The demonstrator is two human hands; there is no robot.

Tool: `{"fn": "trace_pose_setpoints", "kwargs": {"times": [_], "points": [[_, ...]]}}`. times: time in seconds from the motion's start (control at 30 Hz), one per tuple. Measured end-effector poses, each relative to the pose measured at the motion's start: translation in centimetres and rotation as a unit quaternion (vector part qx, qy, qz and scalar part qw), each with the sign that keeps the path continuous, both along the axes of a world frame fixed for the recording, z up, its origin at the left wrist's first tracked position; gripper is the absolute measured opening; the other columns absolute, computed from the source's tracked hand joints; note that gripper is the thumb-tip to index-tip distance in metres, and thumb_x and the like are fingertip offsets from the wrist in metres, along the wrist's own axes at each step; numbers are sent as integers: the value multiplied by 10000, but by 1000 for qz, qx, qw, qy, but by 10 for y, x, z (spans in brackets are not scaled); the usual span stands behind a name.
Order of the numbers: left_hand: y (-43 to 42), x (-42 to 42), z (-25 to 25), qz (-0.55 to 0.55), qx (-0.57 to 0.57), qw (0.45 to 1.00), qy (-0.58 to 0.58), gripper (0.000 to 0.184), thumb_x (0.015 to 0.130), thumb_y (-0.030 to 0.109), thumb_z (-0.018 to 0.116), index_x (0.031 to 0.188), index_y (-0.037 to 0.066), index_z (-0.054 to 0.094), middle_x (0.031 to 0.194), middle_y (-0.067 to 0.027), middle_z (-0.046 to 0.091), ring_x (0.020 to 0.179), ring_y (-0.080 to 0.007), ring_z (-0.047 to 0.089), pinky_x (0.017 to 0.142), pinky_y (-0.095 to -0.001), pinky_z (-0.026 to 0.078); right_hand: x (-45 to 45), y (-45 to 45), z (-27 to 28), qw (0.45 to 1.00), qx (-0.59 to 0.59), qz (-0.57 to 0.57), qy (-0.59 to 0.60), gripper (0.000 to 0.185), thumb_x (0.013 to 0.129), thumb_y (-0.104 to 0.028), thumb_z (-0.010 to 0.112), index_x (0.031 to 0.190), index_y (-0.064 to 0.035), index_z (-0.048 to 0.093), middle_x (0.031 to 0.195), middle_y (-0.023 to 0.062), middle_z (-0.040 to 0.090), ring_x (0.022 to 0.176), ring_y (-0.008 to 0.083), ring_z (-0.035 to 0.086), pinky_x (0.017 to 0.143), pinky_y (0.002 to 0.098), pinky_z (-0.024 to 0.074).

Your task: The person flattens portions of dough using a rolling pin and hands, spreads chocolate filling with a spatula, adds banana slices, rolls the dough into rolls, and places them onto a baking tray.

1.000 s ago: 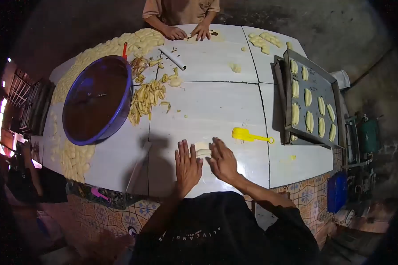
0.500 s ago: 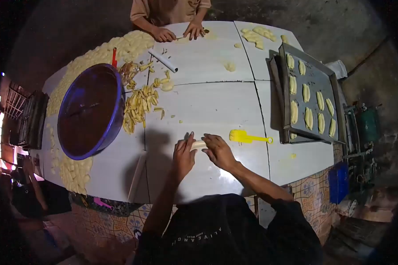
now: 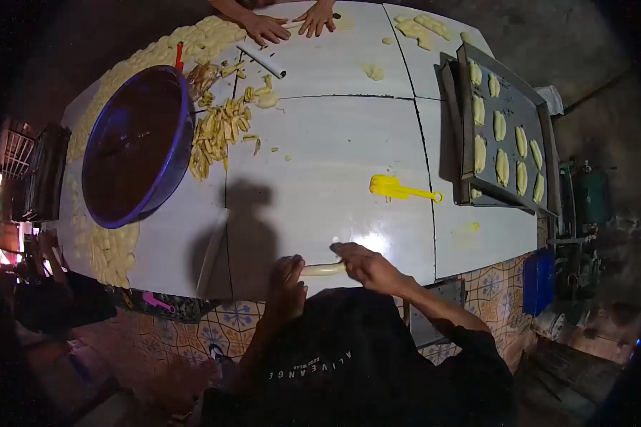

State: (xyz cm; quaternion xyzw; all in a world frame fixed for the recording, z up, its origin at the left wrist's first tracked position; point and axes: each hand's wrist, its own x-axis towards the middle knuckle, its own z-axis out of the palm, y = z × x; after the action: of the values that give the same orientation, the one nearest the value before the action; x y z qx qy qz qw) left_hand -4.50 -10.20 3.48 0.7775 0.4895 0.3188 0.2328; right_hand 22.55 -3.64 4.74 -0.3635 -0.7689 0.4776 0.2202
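A smooth, pale cream roll (image 3: 322, 270) lies crosswise between my hands at the near edge of the table. Whether it is dough or a rolling pin I cannot tell. My left hand (image 3: 287, 288) is closed at its left end, in shadow. The fingers of my right hand (image 3: 370, 268) curl over the right end. Beyond my right hand, a yellow plastic scraper-like tool (image 3: 399, 188) with a ringed handle lies flat.
To the left stands a large blue basin (image 3: 181, 153) of brown filling, beside cut yellow pieces (image 3: 217, 132) and many dough pieces (image 3: 110, 249). A white tube (image 3: 262, 60) lies near a co-worker's hands (image 3: 267, 28). At right, a metal tray (image 3: 506, 82) holds shaped dough.
Both my hands and the pale roll have come back toward my body, to the table's near edge. The view has shifted, and the co-worker's fingers are more spread out.
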Motion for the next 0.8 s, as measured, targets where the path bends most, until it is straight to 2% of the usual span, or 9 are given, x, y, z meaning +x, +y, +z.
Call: {"fn": "trace_pose_setpoints", "kwargs": {"times": [0.1, 0.2, 0.43, 0.47, 0.53, 0.57, 0.67, 0.7, 0.8], "points": [[-8, -18, -34, 198, 9, 980, 29, 428, 986, 153, 499, 1339, -83, 545, 1347, -283, 553, 1315, -452, 463, 1135, -550, 333, -9, 41, -10, 980, 139, -65, -128, 499, 1012, -200, 521, 1430, 68, 467, 1516, 244, 446, 1423, 381, 410, 1184, 460, 331], [-1, -41, -44, 281, 41, 956, 69, 409, 1042, 181, 439, 1330, -90, 541, 1344, -286, 550, 1293, -466, 476, 1129, -552, 336, -44, 99, -38, 901, 310, -92, -290, 631, 1010, -362, 498, 1477, 54, 415, 1606, 232, 314, 1501, 367, 284, 1220, 470, 250], [-6, -38, -55, 386, 28, 921, 50, 429, 1073, 196, 386, 1351, -109, 501, 1353, -293, 541, 1264, -492, 487, 1106, -558, 362, -117, 85, -34, 933, 294, 141, -155, 583, 999, -337, 522, 1456, 18, 456, 1587, 201, 355, 1482, 327, 327, 1209, 473, 263], [-6, -39, -54, 374, 91, 917, 100, 395, 1063, 163, 425, 1337, -111, 500, 1352, -279, 549, 1224, -410, 559, 1040, -504, 448, -112, 81, -30, 924, 304, 185, -141, 563, 1002, -333, 522, 1449, 4, 473, 1584, 182, 370, 1477, 309, 341, 1206, 466, 266], [-8, -41, -56, 384, 95, 913, 98, 391, 1061, 162, 430, 1336, -106, 505, 1352, -275, 551, 1222, -403, 561, 1035, -500, 452, -99, 82, -20, 943, 198, 248, -100, 489, 994, -322, 552, 1402, -52, 556, 1565, 146, 413, 1489, 260, 326, 1203, 456, 260], [-8, -40, -56, 390, 85, 913, 88, 390, 1060, 162, 432, 1336, -104, 507, 1351, -273, 552, 1221, -400, 563, 1032, -497, 454, -88, 91, -13, 940, 137, 300, -83, 399, 979, -272, 610, 1316, -59, 635, 1453, 156, 544, 1398, 281, 463, 1142, 442, 362], [-5, -35, -58, 406, 69, 908, 69, 385, 1058, 161, 440, 1334, -97, 514, 1351, -268, 556, 1217, -390, 567, 1024, -491, 460, -50, 157, 3, 991, -79, 70, -81, 321, 959, -180, 657, 1249, -42, 666, 1293, 167, 655, 1216, 317, 615, 1034, 407, 477], [-2, -34, -59, 410, 66, 907, 69, 384, 1057, 161, 442, 1333, -94, 516, 1351, -266, 557, 1216, -387, 568, 1022, -489, 462, -40, 190, 9, 996, 74, -43, 37, 305, 918, -88, 669, 1198, 34, 664, 1162, 188, 696, 1036, 345, 689, 910, 372, 559], [2, -32, -58, 417, 62, 905, 63, 379, 1054, 160, 450, 1332, -87, 523, 1350, -260, 561, 1213, -377, 572, 1014, -482, 468, 17, 320, -3, 909, 279, -291, -102, 427, 933, -126, 639, 1313, 48, 555, 1140, 248, 661, 1045, 371, 638, 887, 451, 518]]}}
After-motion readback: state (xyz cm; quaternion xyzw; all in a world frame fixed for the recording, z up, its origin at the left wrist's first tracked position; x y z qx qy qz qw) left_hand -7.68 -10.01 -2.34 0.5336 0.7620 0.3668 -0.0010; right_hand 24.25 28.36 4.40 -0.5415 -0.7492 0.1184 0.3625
